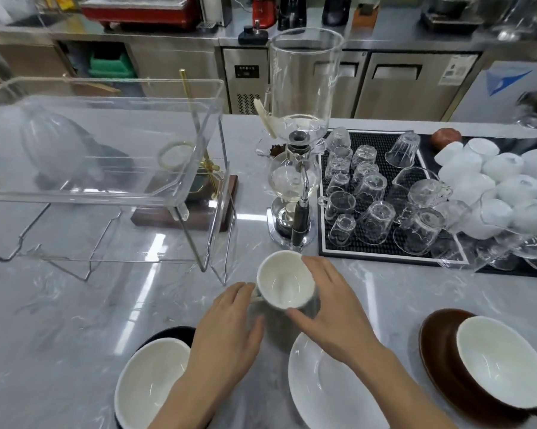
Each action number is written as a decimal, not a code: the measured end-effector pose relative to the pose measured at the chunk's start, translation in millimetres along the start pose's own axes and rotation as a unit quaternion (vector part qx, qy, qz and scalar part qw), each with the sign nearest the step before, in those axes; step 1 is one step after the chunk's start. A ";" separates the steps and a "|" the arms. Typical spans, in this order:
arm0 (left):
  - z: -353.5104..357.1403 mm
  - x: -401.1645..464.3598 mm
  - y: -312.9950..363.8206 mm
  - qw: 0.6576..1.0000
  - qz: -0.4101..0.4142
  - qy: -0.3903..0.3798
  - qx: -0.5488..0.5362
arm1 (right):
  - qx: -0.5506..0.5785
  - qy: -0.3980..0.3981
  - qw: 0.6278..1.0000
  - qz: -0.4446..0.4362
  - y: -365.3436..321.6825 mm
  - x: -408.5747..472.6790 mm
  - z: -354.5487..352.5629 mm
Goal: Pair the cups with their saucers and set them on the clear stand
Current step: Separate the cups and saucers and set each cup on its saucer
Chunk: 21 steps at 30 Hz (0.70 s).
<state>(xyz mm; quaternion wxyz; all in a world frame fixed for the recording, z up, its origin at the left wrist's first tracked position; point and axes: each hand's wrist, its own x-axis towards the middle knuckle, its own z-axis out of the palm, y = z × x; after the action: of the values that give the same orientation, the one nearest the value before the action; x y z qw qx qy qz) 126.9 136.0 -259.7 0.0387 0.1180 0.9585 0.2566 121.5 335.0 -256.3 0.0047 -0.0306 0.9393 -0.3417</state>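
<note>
A white cup (284, 281) stands upright on the marble counter, in front of me. My right hand (329, 308) wraps its right side, thumb at the near rim. My left hand (230, 329) touches the cup's handle on the left; its grip is unclear. A white saucer (326, 394) lies empty just behind my right wrist. A cup with a white inside sits on a dark saucer (155, 379) at the near left. Another cup, brown outside (502, 363), rests on a brown saucer (434, 345) at the near right. The clear stand (106, 144) rises at the left.
A glass siphon coffee maker (298, 156) stands just beyond the white cup. A black mat (384, 193) with several upturned glasses lies to the right, with white cups (502, 181) stacked further right. A wooden base with a brass pole (199, 193) sits behind the stand.
</note>
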 end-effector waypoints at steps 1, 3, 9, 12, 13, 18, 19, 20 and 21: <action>0.7 3.0 0.0 1.000 -0.002 -0.001 -0.001 | 0.009 -0.007 1.000 -0.001 1.1 4.3 0.3; 3.9 8.5 0.2 1.000 -0.015 -0.010 -0.005 | 0.021 -0.019 1.000 -0.008 3.3 10.6 1.1; 12.3 27.2 1.8 0.997 -0.079 -0.012 0.005 | 0.044 -0.048 0.998 -0.008 5.9 22.1 7.5; 12.8 33.5 6.3 0.996 -0.085 0.001 -0.017 | 0.066 -0.027 0.997 -0.009 6.5 22.6 9.8; 11.4 34.0 9.3 0.996 -0.087 0.007 -0.021 | 0.075 -0.015 0.997 -0.011 6.3 22.1 9.5; 5.8 28.9 18.8 0.993 -0.067 0.075 -0.069 | 0.100 0.049 0.994 -0.014 2.7 9.2 0.3; 5.1 27.5 20.6 0.992 -0.062 0.082 -0.073 | 0.101 0.055 0.993 -0.012 2.9 7.0 -2.0; 3.8 24.3 23.9 0.992 -0.057 0.086 -0.077 | 0.101 0.059 0.993 -0.013 2.9 3.0 -5.2; 3.0 20.7 27.1 0.991 -0.051 0.091 -0.082 | 0.102 0.064 0.993 -0.016 3.0 -1.0 -8.2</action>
<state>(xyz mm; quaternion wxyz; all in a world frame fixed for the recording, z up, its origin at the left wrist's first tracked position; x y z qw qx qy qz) 112.8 165.3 -248.9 -0.0261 0.0415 0.9385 0.3417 122.1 342.6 -252.0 -0.0575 -0.0233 0.8974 -0.4368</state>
